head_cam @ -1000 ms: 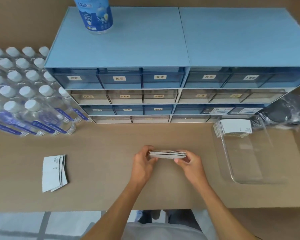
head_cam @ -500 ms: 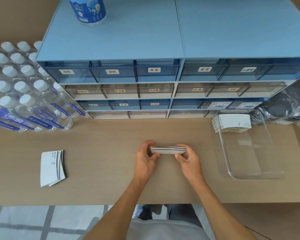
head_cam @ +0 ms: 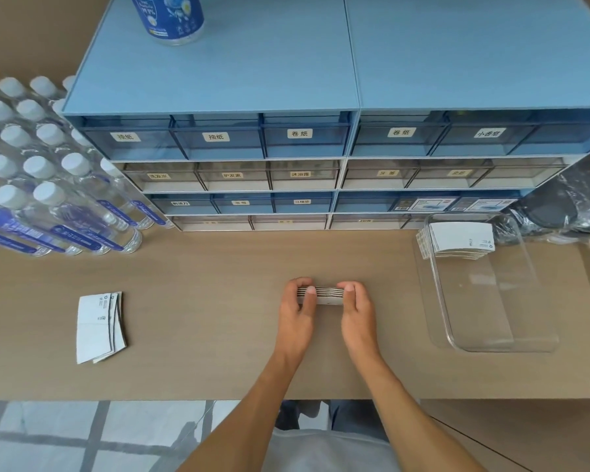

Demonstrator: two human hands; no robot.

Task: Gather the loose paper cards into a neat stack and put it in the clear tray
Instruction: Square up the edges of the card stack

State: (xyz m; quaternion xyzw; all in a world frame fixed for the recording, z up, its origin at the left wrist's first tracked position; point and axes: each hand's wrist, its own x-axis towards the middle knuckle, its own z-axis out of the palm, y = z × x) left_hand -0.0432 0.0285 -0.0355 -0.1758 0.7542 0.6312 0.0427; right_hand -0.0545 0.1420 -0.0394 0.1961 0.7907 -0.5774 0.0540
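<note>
Both hands (head_cam: 326, 306) pinch the card stack (head_cam: 321, 295) by its ends on the bench (head_cam: 218, 284); uneven pressure could buckle or splay it.

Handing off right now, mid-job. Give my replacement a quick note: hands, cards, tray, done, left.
Left hand and right hand: together pinching a card stack on edge on the table, squaring it.
Clear tray, to the right: one stack of cards already at its far end.
Fanned loose cards lie far left.
Left: place the held stack in the tray, then gather the loose ones.
</note>
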